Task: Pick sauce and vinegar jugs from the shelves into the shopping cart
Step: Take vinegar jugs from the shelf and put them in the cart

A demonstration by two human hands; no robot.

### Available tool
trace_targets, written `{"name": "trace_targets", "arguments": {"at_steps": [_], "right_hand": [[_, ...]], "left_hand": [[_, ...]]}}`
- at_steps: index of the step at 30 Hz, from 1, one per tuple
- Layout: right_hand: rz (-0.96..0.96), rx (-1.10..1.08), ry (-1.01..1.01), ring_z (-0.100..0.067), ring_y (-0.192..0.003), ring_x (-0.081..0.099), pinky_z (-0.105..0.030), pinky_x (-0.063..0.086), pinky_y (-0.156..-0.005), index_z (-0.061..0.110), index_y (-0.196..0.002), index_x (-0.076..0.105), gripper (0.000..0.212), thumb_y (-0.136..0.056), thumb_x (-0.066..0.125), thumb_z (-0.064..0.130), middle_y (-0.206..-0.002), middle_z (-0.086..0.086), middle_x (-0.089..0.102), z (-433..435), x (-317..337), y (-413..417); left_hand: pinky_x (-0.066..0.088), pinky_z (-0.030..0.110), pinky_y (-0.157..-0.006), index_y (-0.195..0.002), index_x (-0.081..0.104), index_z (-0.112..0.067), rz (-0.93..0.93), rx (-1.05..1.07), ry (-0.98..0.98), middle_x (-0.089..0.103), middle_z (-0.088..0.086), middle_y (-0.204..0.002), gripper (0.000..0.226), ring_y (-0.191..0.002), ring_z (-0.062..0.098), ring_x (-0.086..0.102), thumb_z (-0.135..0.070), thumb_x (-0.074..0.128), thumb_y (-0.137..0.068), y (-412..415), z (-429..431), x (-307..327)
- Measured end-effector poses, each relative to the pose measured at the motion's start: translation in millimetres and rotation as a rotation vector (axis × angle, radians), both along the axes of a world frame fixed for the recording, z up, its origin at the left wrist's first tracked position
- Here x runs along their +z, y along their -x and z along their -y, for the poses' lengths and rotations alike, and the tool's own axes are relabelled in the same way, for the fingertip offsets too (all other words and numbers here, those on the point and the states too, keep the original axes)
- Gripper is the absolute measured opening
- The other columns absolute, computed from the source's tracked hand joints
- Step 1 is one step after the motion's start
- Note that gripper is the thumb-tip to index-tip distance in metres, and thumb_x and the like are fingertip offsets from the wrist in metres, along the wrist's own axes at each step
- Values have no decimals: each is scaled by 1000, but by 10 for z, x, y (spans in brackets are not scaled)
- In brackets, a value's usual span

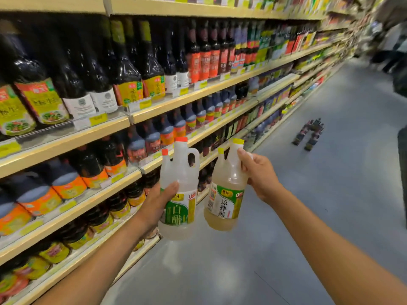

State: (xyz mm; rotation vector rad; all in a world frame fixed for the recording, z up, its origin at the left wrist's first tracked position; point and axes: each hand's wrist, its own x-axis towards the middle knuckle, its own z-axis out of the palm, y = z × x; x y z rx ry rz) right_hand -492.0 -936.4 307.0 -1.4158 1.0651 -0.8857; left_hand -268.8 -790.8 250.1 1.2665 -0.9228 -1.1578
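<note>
Beside stocked shelves [66, 143] (mostly dark sauce bottles), above grey floor [330, 172]: clear jug [182, 172], wrapped round its body by left hand [158, 201]; yellowish jug [229, 179], apparently gripped at handle by right hand [258, 172], fingers curled.

Shelves [66, 137] fill the left side, running from near left to far right, with bottles in rows on every level. Aisle floor [330, 216] lies to the right of them. Mid-scene, in front of the lower shelves: left jug [179, 194] in left hand [158, 203], right jug [226, 194] in right hand [259, 172], side by side, just apart. Farther right, a small cluster of bottles [309, 135] stands on the floor.
</note>
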Motion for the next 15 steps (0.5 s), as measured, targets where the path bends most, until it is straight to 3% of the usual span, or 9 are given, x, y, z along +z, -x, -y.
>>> {"name": "trace_targets", "arguments": {"at_steps": [4,8,12,15], "right_hand": [[28,-117,-7,-8,-47,51,-21,42,-45,20,-55,45,51,-100,60,38,-53,5,52,346,66,530],[33,-208,-16,-4,-45,52,-19,42,-44,18,-57,46,49,-101,58,37,-51,9,53,645,80,1038],[34,-297,-30,-8,-50,53,-23,43,-49,21,-55,47,50,-99,60,42,-56,5,53,968,64,1490],[35,-376,-47,-12,-55,54,-27,45,-52,24,-51,48,52,-97,61,45,-61,2,54,1245,23,1782]], "left_hand": [[59,46,-87,-130,60,-14,14,-65,-1,76,13,-111,107,-104,32,73,-85,76,-51,433,520,-14],[61,39,-81,-132,56,-22,-23,-138,4,76,8,-113,106,-105,27,73,-85,77,-49,846,1012,-30],[61,29,-69,-129,57,-20,-35,-220,-26,78,4,-103,115,-95,22,76,-86,79,-37,1203,1510,6],[60,28,-66,-118,61,-21,-91,-286,-28,79,5,-96,105,-88,21,77,-81,84,-35,1439,1919,-9]]}}
